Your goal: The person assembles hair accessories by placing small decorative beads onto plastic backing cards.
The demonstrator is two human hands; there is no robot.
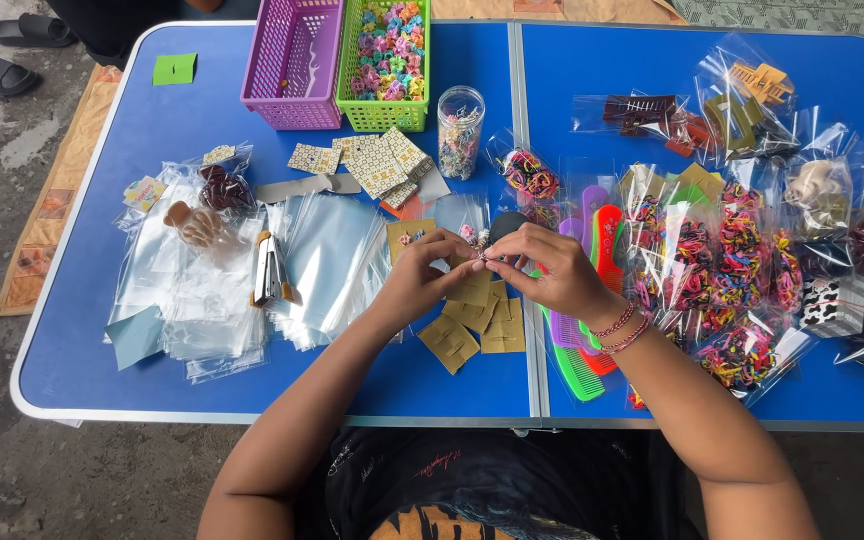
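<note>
Over the middle of the blue table [152, 130], my left hand [420, 278] and my right hand [544, 270] meet at the fingertips. Together they pinch a tiny hair accessory [479, 256] between thumbs and forefingers; its shape is too small to tell. Small tan backing cards [472, 322] lie on the table right under my hands. Beaded bracelets ring my right wrist. Coloured combs [592, 240] in pink, purple, red and green lie under and beside my right hand.
A stapler [270, 270] rests on clear plastic bags [332, 255] at left. At the back stand a purple basket [292, 62], a green basket of small clips [386, 62] and a clear jar [460, 130]. Bagged hair ties and clips [737, 250] crowd the right side.
</note>
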